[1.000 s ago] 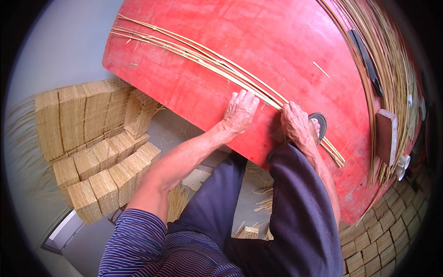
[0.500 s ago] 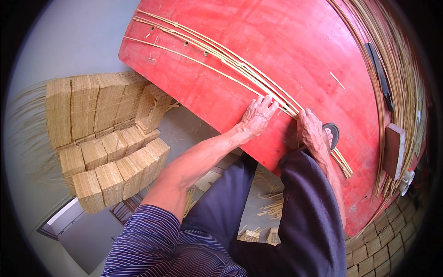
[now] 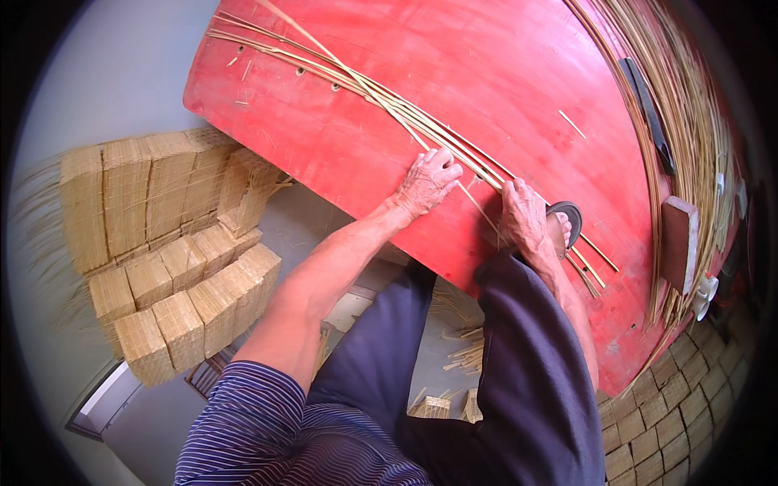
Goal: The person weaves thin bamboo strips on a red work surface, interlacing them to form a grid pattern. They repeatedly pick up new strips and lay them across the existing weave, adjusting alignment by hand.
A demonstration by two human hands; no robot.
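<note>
Left grip: pinched on one strip
Right grip: over bundle, 4 o'clock from left; cannot tell if closed
Strip: guide lightly, avoid kinking

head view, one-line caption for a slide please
Left hand holds a pale strip slanting across other strips, right hand over them, on a red board.
</note>
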